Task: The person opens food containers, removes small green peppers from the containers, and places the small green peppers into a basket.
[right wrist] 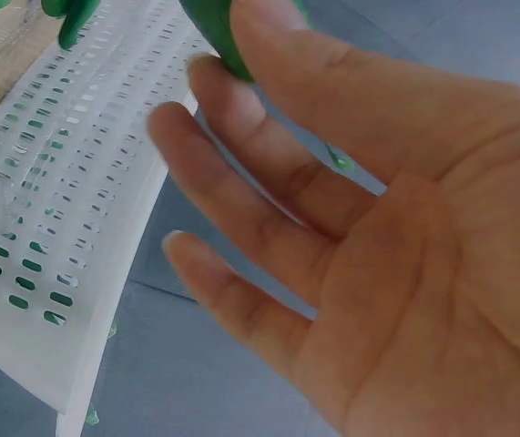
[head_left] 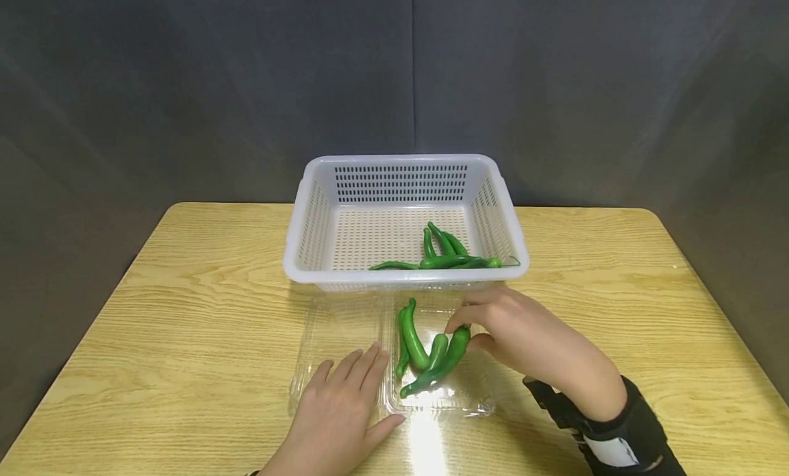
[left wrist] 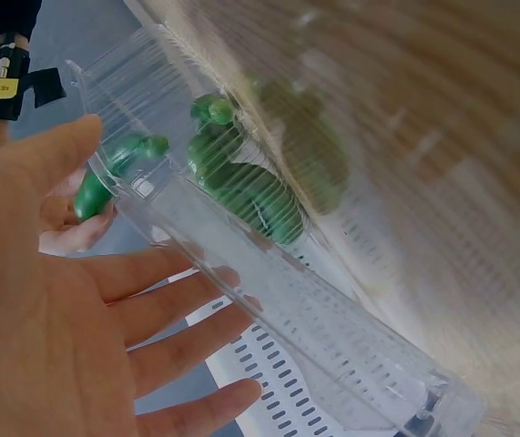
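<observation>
A clear plastic clamshell box [head_left: 474, 394] lies unfolded on the table. Several green chili peppers [head_left: 414, 342] are in its right half. My right hand [head_left: 514, 329] pinches one green chili pepper [head_left: 455, 353] by its end between thumb and fingers, low over that half. In the right wrist view the thumb presses the pepper [right wrist: 212, 27] against a fingertip while the other fingers stay loosely bent. My left hand [head_left: 339, 411] rests with spread, fairly straight fingers on the left half of the box near the fold. In the left wrist view its fingers lie along the clear box wall [left wrist: 269, 282].
Just behind the box stands a white perforated basket [head_left: 403, 276]. More green chili peppers [head_left: 453, 260] lie inside it, toward its front right. The wooden table [head_left: 185, 325] extends to both sides, and a grey curtain [head_left: 246, 85] hangs at the back.
</observation>
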Demonstrator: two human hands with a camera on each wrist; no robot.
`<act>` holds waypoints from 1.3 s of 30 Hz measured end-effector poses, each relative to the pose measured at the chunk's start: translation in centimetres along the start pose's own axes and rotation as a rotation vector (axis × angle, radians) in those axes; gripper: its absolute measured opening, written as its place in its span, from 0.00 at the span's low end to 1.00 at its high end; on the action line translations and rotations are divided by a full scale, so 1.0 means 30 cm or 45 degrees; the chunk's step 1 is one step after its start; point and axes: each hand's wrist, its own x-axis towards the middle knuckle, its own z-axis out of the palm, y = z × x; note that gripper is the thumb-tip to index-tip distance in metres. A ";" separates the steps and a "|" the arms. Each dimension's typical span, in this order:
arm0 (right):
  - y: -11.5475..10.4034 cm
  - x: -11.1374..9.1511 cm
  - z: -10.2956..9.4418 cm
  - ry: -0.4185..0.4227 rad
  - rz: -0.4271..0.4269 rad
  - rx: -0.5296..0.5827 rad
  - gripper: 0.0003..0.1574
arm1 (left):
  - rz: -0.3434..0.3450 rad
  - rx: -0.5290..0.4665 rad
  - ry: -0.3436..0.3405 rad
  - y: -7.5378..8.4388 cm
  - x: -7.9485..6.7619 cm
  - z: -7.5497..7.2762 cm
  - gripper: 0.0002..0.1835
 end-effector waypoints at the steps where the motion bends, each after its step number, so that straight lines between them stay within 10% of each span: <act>1: 0.000 0.000 -0.001 0.011 -0.010 0.004 0.21 | -0.001 0.002 0.001 0.000 0.000 0.000 0.41; 39: 0.016 0.034 -0.008 0.518 -0.104 -0.081 0.24 | -0.021 -0.031 -0.024 0.001 -0.002 -0.004 0.42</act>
